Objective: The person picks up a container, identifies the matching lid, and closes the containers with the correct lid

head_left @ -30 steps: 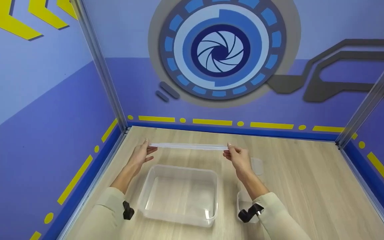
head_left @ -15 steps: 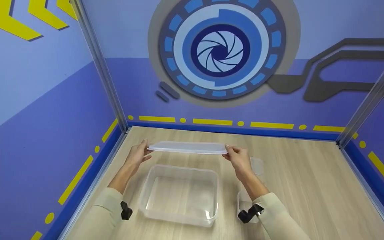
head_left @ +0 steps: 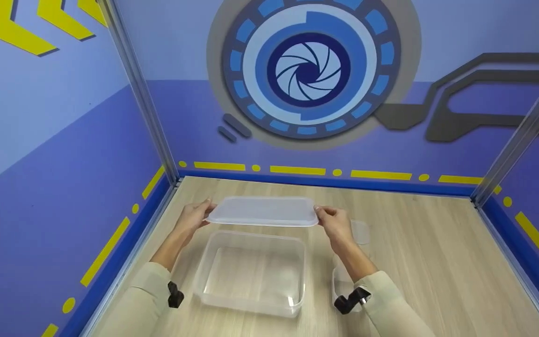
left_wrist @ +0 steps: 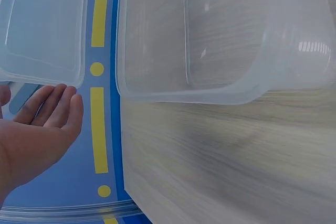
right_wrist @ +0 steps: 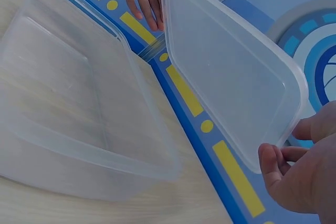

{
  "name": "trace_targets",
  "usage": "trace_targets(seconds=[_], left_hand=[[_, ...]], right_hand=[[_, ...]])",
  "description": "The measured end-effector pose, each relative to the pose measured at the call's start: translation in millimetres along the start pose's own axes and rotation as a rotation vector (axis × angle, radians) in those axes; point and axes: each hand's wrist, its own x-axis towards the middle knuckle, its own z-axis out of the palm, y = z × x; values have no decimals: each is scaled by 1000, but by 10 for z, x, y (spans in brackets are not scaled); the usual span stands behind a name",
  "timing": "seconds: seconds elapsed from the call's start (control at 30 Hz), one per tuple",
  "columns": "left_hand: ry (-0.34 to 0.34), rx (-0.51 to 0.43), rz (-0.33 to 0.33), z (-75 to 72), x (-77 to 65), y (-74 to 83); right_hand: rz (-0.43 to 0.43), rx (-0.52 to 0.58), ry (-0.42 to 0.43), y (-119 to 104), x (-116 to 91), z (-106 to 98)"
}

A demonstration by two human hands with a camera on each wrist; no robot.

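Observation:
A translucent rectangular plastic lid (head_left: 262,211) is held up beyond and above a clear rectangular food container (head_left: 246,305). My left hand (head_left: 192,219) holds the lid's left edge, its fingers (left_wrist: 52,107) extended along the underside and the thumb partly cut off in the left wrist view. At the right end, my right hand (head_left: 336,224) pinches the edge between thumb and curled fingers (right_wrist: 273,166). The lid's broad face tilts toward the head camera. The large container stands uncovered on the table between my forearms, with nothing seen inside.
Partly under my right forearm is a smaller clear container (head_left: 339,283). A small translucent lid (head_left: 361,232) lies behind it, beside my right hand. The wooden table (head_left: 447,262) is bounded by blue walls and metal corner posts (head_left: 143,98).
The large lid has tilted from nearly edge-on to showing its broad face, its near edge coming down toward the container. The containers and small lid have stayed put.

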Motion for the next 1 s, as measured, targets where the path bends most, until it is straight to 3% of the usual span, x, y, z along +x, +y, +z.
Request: trace_targets(seconds=[0.4, 1.0], left_hand=[[36, 44, -28, 34, -25, 31], [67, 132, -42, -41, -125, 64]], right_hand=[[-4, -84, 41, 81, -36, -3], [-7, -118, -7, 134, -105, -17]])
